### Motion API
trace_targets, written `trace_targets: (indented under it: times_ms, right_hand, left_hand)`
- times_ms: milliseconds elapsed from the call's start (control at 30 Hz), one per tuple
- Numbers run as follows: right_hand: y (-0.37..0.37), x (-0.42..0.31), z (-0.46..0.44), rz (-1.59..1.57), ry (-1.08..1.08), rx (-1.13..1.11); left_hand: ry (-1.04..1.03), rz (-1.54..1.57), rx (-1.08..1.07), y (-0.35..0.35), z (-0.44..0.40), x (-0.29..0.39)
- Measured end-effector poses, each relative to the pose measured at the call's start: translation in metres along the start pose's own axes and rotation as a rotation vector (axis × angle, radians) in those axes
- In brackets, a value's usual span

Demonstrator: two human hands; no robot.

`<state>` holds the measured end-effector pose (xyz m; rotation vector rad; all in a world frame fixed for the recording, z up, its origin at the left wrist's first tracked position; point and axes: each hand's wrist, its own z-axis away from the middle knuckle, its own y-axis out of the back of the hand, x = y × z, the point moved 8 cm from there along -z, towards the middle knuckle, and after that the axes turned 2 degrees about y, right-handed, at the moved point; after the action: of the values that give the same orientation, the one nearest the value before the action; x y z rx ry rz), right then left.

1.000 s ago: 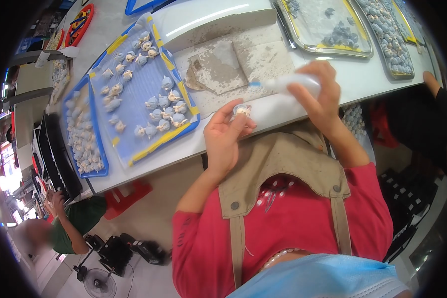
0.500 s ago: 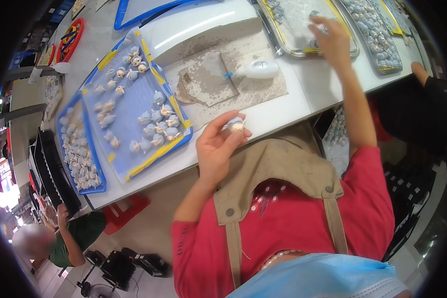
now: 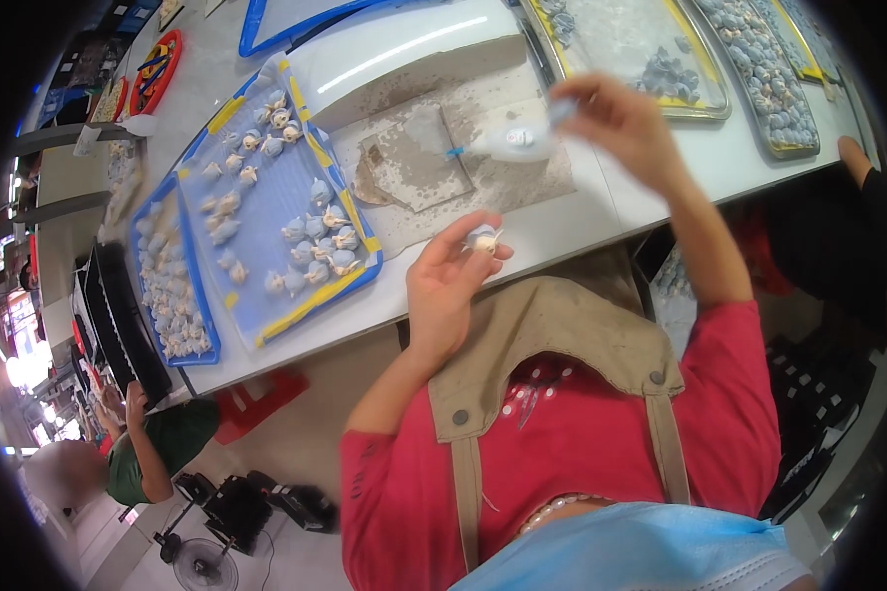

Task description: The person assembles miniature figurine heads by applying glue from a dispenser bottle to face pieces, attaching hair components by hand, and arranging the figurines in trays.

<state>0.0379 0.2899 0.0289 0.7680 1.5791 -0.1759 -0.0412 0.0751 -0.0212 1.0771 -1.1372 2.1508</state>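
My left hand [image 3: 448, 281] pinches a small blue-and-cream figurine [image 3: 483, 238] just above the table's front edge. Its cream part faces up towards me. My right hand [image 3: 621, 128] is closed on a small blue-grey piece [image 3: 563, 110], slightly blurred by motion, beside the white squeeze bottle [image 3: 522, 144]. This bottle lies on its side with its blue tip pointing left, on a stained cardboard sheet [image 3: 414, 163]. Further right, a metal tray [image 3: 700, 106] with yellow tape holds loose blue-grey pieces [image 3: 668, 77].
Left of the cardboard, a blue tray [image 3: 310, 305] carries several similar figurines, and a smaller blue tray [image 3: 210, 335] is packed with more. A full metal tray [image 3: 796, 153] stands at the right. Another person [image 3: 158, 458] sits at the lower left; an arm shows at far right.
My right hand has moved left from the metal tray to beside the bottle, now with a blue-grey piece in its fingers. My left hand still holds the figurine. The view has shifted slightly.
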Motion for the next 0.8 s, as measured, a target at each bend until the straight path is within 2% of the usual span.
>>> trace_targets:
  times_ms: [33, 133, 200, 300, 400, 600, 700, 800]
  right_hand:
    - [-0.02, -0.006, 0.015, -0.17, -0.068, -0.082]
    - [-0.058, -0.034, 0.041, -0.231, 0.047, -0.128]
    - [-0.069, -0.055, 0.044, -0.019, 0.289, -0.075]
    - [-0.079, -0.059, 0.05, 0.184, 0.411, 0.037]
    - [-0.084, -0.064, 0.053, 0.376, 0.466, 0.101]
    - [-0.088, -0.07, 0.054, 0.387, 0.398, 0.128]
    - [-0.093, -0.072, 0.061, 0.521, 0.49, 0.123]
    - [-0.099, -0.083, 0.069, 0.603, 0.455, 0.159]
  left_hand:
    - [-0.02, -0.004, -0.003, -0.001, -0.001, 0.001]
    - [-0.062, 0.05, -0.032, 0.0, -0.003, -0.001]
    - [-0.092, 0.066, -0.069, -0.003, -0.003, 0.004]
    - [-0.098, 0.1, -0.072, -0.003, 0.0, 0.005]
    - [-0.099, 0.055, -0.061, 0.001, 0.002, 0.004]
    - [-0.12, 0.022, -0.023, 0.009, 0.004, 0.007]
    - [-0.131, -0.022, -0.002, 0.013, 0.005, 0.006]
    - [-0.162, -0.069, 0.032, 0.011, 0.007, 0.01]
